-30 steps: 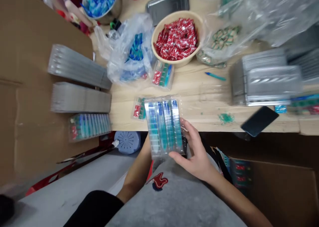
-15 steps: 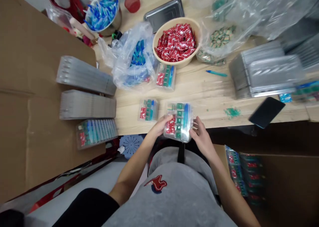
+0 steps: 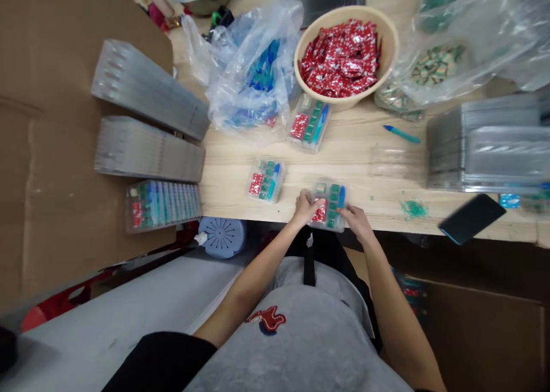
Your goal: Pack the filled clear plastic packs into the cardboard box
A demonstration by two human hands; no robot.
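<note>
At the table's front edge lies a clear plastic blister pack [image 3: 333, 213], with a red packet, a column of small green squares and a blue pen inside. My left hand [image 3: 306, 210] grips its left side, the thumb across the red packet. On the opposite side, my right hand [image 3: 356, 221] has its fingers closed on the pack's right edge. A similar filled pack [image 3: 265, 180] lies to the left, apart from my hands. Farther back, a filled pack [image 3: 308, 124] sits against the bowl, possibly on top of others.
A cream bowl [image 3: 299, 74] of red packets stands at the back beside a plastic bag [image 3: 240, 88] of blue items. Clear trays [image 3: 148, 151] are stacked left, more [image 3: 481, 145] right. A pen [image 3: 402, 133], a phone [image 3: 471, 218] and green bits [image 3: 414, 209] lie right. Below is a carton [image 3: 485, 323].
The view has shifted closer over the table. The held pack has gone from being lifted and tilted at the table edge to lying lower, flat on or near the tabletop. Both hands remain on it.
</note>
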